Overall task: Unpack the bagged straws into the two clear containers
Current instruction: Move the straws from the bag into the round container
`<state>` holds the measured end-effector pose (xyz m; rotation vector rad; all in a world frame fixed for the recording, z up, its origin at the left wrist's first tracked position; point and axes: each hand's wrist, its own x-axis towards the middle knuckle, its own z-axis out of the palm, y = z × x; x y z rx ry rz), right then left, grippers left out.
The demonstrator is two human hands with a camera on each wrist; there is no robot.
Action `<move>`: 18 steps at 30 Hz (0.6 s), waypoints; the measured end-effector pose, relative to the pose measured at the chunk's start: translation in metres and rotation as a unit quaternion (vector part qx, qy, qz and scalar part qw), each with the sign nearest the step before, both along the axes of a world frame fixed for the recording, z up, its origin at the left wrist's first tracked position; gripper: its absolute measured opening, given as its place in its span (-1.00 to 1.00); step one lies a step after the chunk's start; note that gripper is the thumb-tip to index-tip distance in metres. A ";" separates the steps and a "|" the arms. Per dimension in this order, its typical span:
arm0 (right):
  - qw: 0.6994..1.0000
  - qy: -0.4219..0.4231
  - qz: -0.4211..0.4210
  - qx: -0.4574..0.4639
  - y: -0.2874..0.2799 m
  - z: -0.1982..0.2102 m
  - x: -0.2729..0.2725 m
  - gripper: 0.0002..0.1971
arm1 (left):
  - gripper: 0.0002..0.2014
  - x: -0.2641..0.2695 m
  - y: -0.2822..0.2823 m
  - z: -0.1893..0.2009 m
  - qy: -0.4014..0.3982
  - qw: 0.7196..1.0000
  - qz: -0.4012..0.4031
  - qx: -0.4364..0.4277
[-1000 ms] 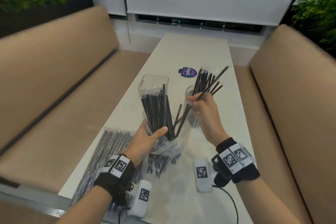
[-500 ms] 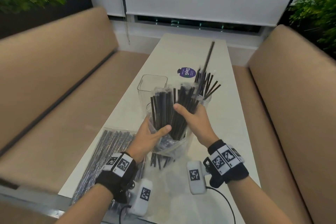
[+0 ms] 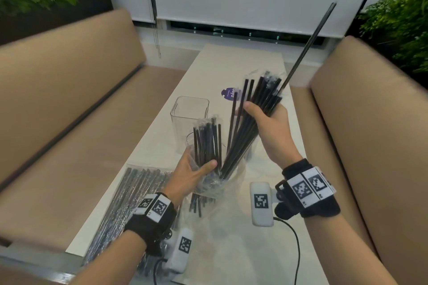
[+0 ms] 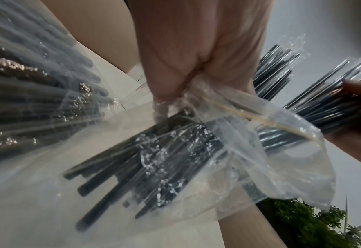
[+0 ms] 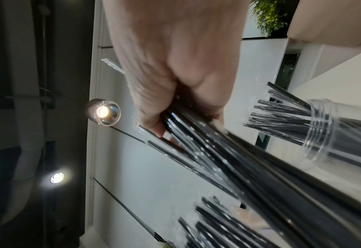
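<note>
Sealed bag of straws flat at near-left corner of desk.
Left hand curls round open bag, bag upright above desk, remaining straws standing in it.
Square container empty, just beyond left hand.
Right hand fisted round pulled bundle; long axis leans up and toward far-right, low ends apparently at bag mouth.
Round container partly filled, probably hidden behind bundle in head view.
Right hand nearer it; bundle must clear bag, then go upright over its rim.
</note>
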<state>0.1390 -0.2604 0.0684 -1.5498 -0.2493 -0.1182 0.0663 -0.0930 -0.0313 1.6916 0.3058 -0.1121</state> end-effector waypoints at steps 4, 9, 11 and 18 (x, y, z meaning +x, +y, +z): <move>0.998 0.006 -0.016 0.063 -0.009 0.013 0.005 -0.92 | 0.18 -0.001 0.003 -0.003 0.010 1.000 0.001 0.015; 0.996 0.010 -0.015 0.082 -0.011 0.021 0.008 -0.91 | 0.19 0.000 0.006 -0.002 0.006 1.000 -0.001 0.012; 0.995 0.014 -0.026 0.096 -0.010 0.025 0.009 -0.93 | 0.20 0.001 0.006 -0.001 0.012 1.000 -0.001 0.008; 0.984 -0.014 -0.055 0.168 -0.018 0.058 0.024 -0.92 | -0.13 0.002 0.002 0.001 -0.003 1.000 0.012 -0.010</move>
